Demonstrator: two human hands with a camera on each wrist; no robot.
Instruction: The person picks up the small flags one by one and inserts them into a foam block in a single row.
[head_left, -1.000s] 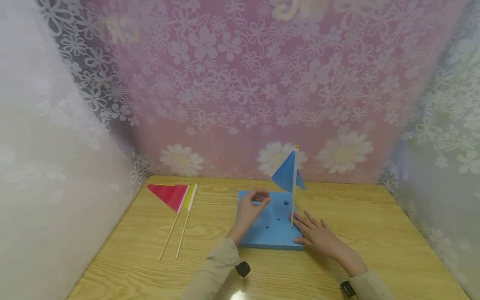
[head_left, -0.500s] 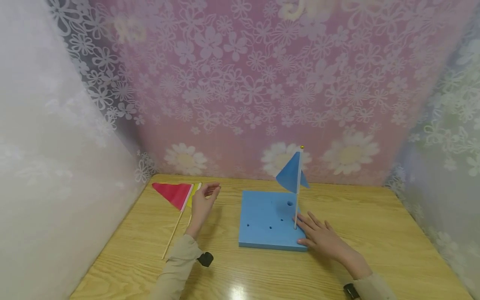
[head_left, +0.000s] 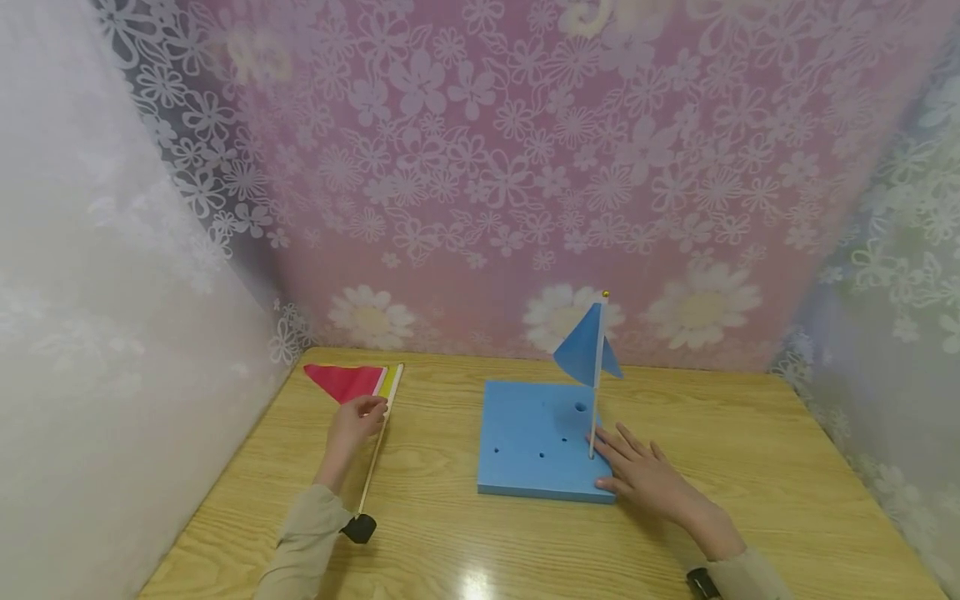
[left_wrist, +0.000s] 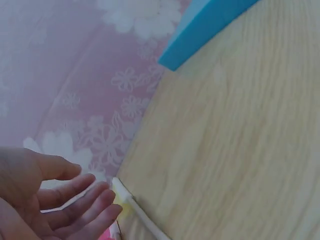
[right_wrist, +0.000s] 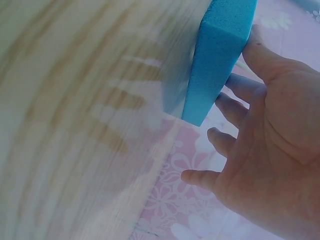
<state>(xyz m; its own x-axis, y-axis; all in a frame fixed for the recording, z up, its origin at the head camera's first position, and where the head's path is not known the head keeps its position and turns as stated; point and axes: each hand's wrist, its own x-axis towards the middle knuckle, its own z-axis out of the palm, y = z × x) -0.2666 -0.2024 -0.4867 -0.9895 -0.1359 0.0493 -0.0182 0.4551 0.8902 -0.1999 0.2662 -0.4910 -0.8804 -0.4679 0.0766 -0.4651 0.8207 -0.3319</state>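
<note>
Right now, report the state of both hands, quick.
Left hand: open, holding nothing, near the red flag.
Right hand: open, touching the edge of the blue board without gripping it.

No text or numbers can be read.

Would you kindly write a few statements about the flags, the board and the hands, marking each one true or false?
1. The blue flag stands in the blue board. True.
2. The red flag stands in the board too. False: it lies on the table.
3. The right hand touches the blue board. True.
4. The left hand holds the blue flag. False: it is near the red and yellow flags.
</note>
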